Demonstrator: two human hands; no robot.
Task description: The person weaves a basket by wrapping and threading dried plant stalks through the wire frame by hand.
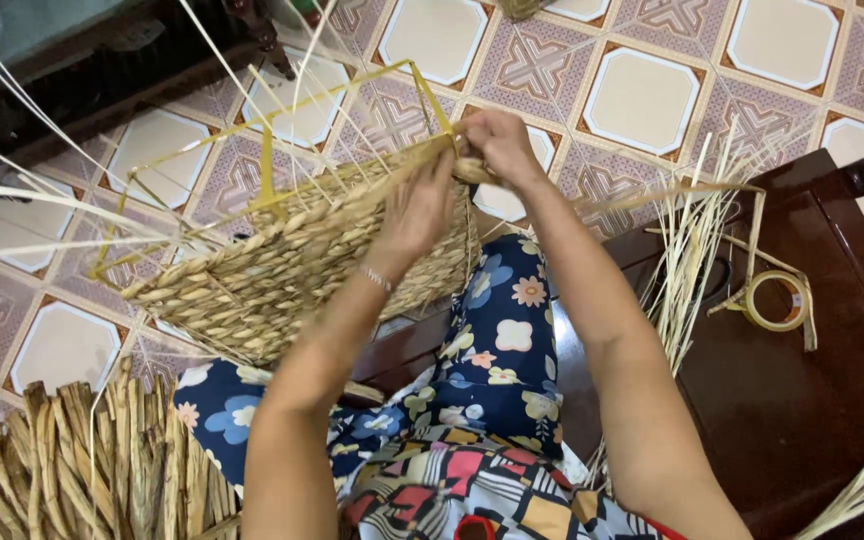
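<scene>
The basket (292, 270) is coarse, matt braided straw on a thin yellow frame (272, 165). The dark wooden bench (802, 400) looks smooth and semi-glossy. The roll of tape (777, 300) shines; the floor tiles (642, 100) are glazed and glossy.

Both arms stretched forward, left hand (420, 208) fingers curled, right hand (497, 142) fingers pinched shut, hands close together

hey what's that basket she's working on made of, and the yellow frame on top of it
The basket looks like twisted dried plant fibre, matte tan, going by its rope-like braided rows. The yellow frame looks like thin rigid wire or rod, perhaps coated; the exact material can't be told.
</scene>
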